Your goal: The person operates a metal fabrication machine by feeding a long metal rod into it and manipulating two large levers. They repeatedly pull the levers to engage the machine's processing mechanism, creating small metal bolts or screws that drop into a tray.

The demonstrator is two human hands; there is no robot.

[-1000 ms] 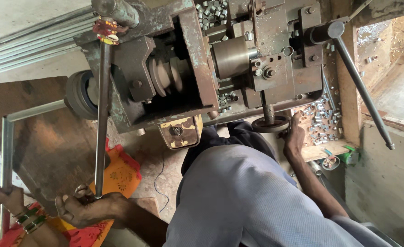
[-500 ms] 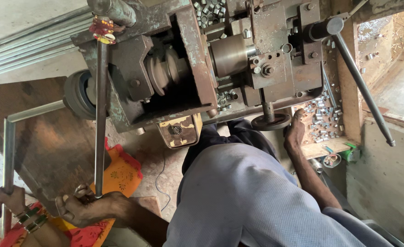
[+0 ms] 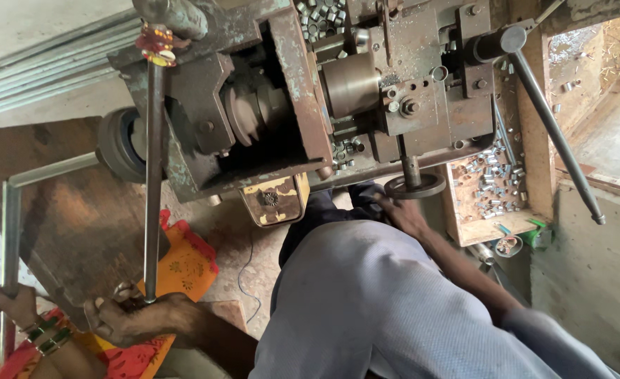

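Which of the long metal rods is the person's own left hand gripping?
The dark vertical rod, gripped at its lower end by the left hand; the pale bent pipe is another person's.

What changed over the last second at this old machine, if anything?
The right hand slid left along the handwheel, from its right side to just below it. The left hand grips the long rod's lower end as before. Another person's hand stays on the bent pipe.

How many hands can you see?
3. The left hand grips the long rod at bottom left. The right hand is on the round wheel. Another person's hand holds the grey pipe at far left.
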